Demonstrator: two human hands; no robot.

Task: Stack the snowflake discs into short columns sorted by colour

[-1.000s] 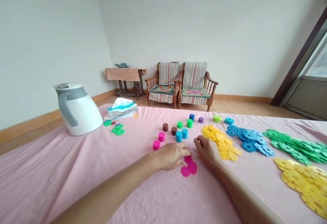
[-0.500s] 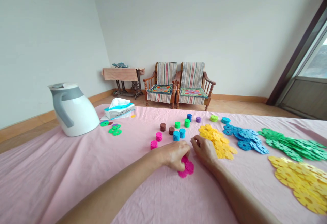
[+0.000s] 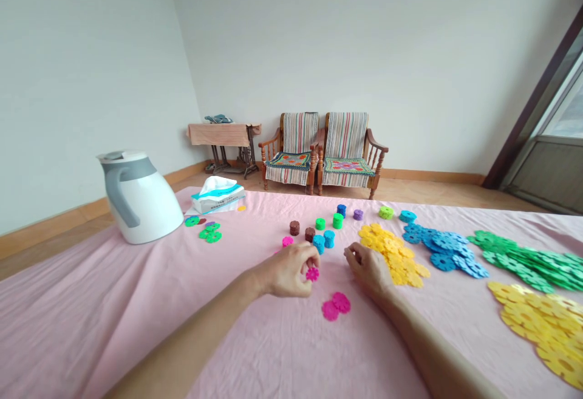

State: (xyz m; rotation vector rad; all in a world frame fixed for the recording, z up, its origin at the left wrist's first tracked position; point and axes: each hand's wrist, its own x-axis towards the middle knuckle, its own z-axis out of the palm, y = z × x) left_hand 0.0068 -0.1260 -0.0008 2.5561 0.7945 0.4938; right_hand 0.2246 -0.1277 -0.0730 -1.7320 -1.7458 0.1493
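My left hand (image 3: 288, 270) is closed on a pink snowflake disc (image 3: 312, 274), held upright between thumb and fingers above the cloth. Below and to its right lie loose pink discs (image 3: 336, 306), overlapping on the cloth. Just beyond the hand stands a pink stack (image 3: 287, 242), and whatever is behind the wrist is mostly hidden. To the right, my right hand (image 3: 368, 268) rests with curled fingers beside the small yellow disc pile (image 3: 392, 253); what its fingertips hold, if anything, cannot be made out. Blue stacks (image 3: 323, 242) sit between and beyond both hands.
Brown stacks (image 3: 294, 228), green stacks (image 3: 337, 221) and a purple stack (image 3: 358, 214) stand farther back. Blue discs (image 3: 444, 244), green discs (image 3: 523, 259) and big yellow discs (image 3: 542, 326) spread rightward. A jug (image 3: 143, 204) and tissue box (image 3: 217, 195) stand on the left.
My left hand has lifted a pink disc off the loose ones and moved left and up with it. My right hand has stayed nearly in place. The view has shifted slightly.
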